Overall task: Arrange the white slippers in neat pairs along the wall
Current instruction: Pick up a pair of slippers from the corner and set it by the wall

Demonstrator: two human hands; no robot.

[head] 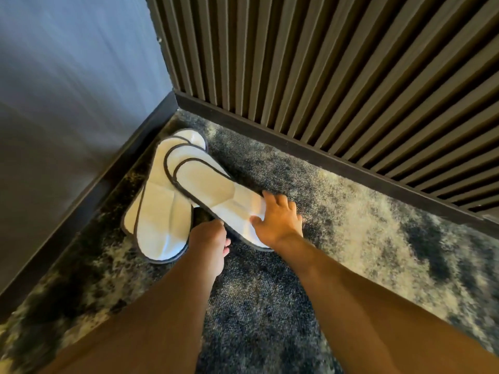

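Several white slippers with dark trim lie stacked in the corner of the carpet. The top slipper (213,193) lies slanted across the pile, its toe end toward me. My right hand (278,220) rests on that toe end, fingers spread over it and thumb on top. My left hand (209,244) sits at the slipper's near edge with its fingers curled under it. Beneath, a lower pair (159,217) lies side by side along the left wall, and another slipper's heel (190,137) shows at the far end.
A grey wall with a dark baseboard (89,184) runs along the left. A slatted dark wood wall (337,90) with its own baseboard (324,155) runs along the back. Mottled grey and cream carpet (378,225) stretches to the right.
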